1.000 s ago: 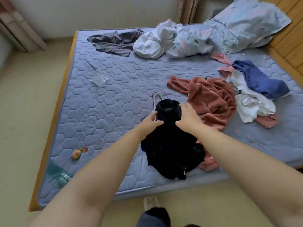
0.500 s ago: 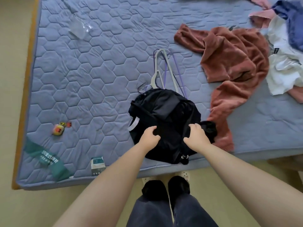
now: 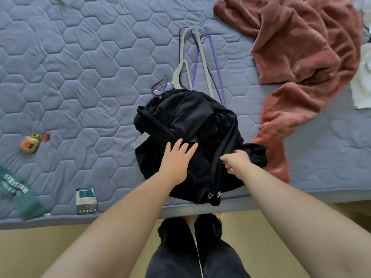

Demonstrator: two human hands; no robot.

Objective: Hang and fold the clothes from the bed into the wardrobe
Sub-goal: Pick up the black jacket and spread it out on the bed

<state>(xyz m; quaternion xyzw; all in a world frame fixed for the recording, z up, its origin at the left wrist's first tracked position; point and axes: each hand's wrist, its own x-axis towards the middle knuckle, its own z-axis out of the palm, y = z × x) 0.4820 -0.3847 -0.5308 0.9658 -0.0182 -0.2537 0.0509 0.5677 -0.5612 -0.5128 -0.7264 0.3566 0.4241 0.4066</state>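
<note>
A crumpled black garment (image 3: 186, 121) lies near the front edge of the blue quilted mattress (image 3: 80, 77). My left hand (image 3: 176, 159) rests flat on it with fingers spread. My right hand (image 3: 236, 160) pinches a fold of the black cloth at its right side. Grey and purple hangers (image 3: 192, 59) lie just beyond the garment, partly under it. A rust-red garment (image 3: 301, 63) sprawls to the right, and a white garment (image 3: 363, 77) shows at the right edge.
A small boxed pack (image 3: 86, 200) and a green label (image 3: 16, 193) sit near the mattress's front left edge. A little yellow toy (image 3: 30, 144) lies at the left. My legs and feet stand on the pale floor (image 3: 60, 247) against the bed.
The camera tilted down and came closer. My left hand has opened flat on the black garment; my right hand now pinches a fold at its right side.
</note>
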